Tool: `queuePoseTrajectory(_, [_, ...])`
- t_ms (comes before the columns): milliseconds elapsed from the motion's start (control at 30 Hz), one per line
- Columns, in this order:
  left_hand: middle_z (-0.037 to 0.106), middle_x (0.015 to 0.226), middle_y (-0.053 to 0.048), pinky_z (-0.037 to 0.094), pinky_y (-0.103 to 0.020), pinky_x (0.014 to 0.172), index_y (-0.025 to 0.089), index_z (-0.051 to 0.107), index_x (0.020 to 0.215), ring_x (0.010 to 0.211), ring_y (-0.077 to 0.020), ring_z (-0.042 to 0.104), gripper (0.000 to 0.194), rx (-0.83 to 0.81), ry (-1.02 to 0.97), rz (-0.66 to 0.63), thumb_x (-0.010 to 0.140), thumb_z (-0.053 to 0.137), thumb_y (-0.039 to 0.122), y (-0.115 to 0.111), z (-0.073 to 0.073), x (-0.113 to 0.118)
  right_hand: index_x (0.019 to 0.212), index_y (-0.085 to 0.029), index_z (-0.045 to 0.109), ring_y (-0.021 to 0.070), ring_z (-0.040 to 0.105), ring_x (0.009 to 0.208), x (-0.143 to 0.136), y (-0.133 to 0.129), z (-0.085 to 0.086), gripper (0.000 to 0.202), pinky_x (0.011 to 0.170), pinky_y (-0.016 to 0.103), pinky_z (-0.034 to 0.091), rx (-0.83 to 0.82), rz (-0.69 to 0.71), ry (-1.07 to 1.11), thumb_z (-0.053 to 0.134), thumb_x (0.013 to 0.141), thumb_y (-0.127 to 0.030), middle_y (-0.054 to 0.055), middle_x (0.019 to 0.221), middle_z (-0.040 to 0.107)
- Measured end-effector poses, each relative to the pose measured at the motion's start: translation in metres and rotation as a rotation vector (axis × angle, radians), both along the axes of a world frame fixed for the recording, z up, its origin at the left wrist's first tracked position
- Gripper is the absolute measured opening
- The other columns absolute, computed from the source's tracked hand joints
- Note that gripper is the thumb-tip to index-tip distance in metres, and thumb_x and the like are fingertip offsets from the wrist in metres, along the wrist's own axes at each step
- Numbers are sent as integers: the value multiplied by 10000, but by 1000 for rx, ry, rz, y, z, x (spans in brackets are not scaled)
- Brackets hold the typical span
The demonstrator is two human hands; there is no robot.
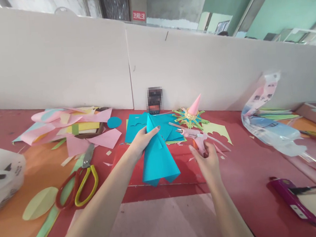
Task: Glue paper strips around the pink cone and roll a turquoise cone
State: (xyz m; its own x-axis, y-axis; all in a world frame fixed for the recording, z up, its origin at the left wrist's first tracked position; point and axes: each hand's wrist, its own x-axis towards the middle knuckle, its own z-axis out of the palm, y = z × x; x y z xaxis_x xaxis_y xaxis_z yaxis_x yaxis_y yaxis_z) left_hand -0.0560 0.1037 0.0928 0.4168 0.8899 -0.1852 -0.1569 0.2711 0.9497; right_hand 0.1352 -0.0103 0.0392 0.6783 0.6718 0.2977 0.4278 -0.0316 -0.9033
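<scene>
My left hand (144, 139) is closed on a blue paper cone (159, 159), gripping it near its pointed top. The cone stands point up, and its wide lower edge is wavy, with a flap along its side. My right hand (208, 160) has its thumb and fingers around the handle of a pink hot glue gun (194, 134), whose nozzle points left. A glue stick (218, 142) lies at the gun's back end. Just behind the gun sits a paper piece with a pink cone (195, 106) on a woven base with green strips spreading out.
Blue paper sheets (134, 129) lie behind the cone. Red-and-yellow scissors (82, 176) and a heap of paper scraps (72, 126) are at left. A plastic bag (3, 180) stands far left. At right are a clear package (272, 127) and a purple power strip (292, 199). A white partition (59, 64) closes the back.
</scene>
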Motion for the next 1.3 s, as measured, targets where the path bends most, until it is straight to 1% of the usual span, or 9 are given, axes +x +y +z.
queuePoseTrajectory(167, [670,765,-43,551,-316,600,174,577,955,658,-186,647,376,-12,40,-2,658,669,386,0,0,0,984,-174,529,81,356,406,-9,-7,9,423,388,213,317,21,135,215,463,791,-544,-71,507,392])
queuePoseTrajectory(267, [679,766,-41,549,-311,605,171,577,928,670,-190,652,336,19,96,-4,668,651,370,-1,1,0,921,-184,520,87,384,401,-13,-9,11,366,392,216,331,67,164,244,462,806,-527,-68,492,417])
queuePoseTrajectory(400, [691,769,-50,541,-299,600,158,583,866,668,-194,654,277,63,223,-29,678,624,357,0,2,1,907,-188,505,114,477,471,-17,-9,9,322,475,237,396,93,209,144,509,796,-490,-49,509,478])
queuePoseTrajectory(500, [700,806,-55,536,-303,623,160,594,847,692,-204,658,268,99,299,-40,678,608,369,2,0,0,936,-196,499,114,494,513,-18,-9,4,300,529,244,421,79,225,31,531,792,-457,-47,547,482])
queuePoseTrajectory(667, [704,848,-65,527,-312,654,162,612,873,763,-231,659,333,143,347,-45,658,613,416,6,-7,0,951,-197,508,110,525,601,-19,-10,0,281,565,236,444,59,210,-111,545,791,-425,4,735,545])
queuePoseTrajectory(800, [705,856,-69,517,-321,667,154,624,892,798,-247,652,364,190,370,-52,647,621,423,9,-11,0,929,-198,516,111,536,674,-20,-9,3,221,561,209,447,91,215,-248,549,801,-375,29,837,544])
queuePoseTrajectory(1033, [708,850,-56,506,-314,689,159,636,880,803,-243,649,343,174,399,-52,647,618,410,10,-12,-2,930,-200,521,119,540,702,-19,-10,6,179,546,195,447,127,223,-439,560,806,-322,44,857,557])
queuePoseTrajectory(1200, [705,874,-71,494,-322,714,149,637,867,857,-259,639,355,196,469,-27,637,614,418,13,-16,-1,913,-205,526,127,555,716,-19,-10,6,147,569,207,456,131,283,-502,554,812,-309,48,858,568])
queuePoseTrajectory(1300, [704,891,-72,488,-316,723,148,638,875,875,-258,635,362,201,472,-31,636,610,419,14,-19,0,911,-207,526,133,557,719,-21,-9,6,141,593,224,461,142,268,-528,552,814,-306,53,866,573])
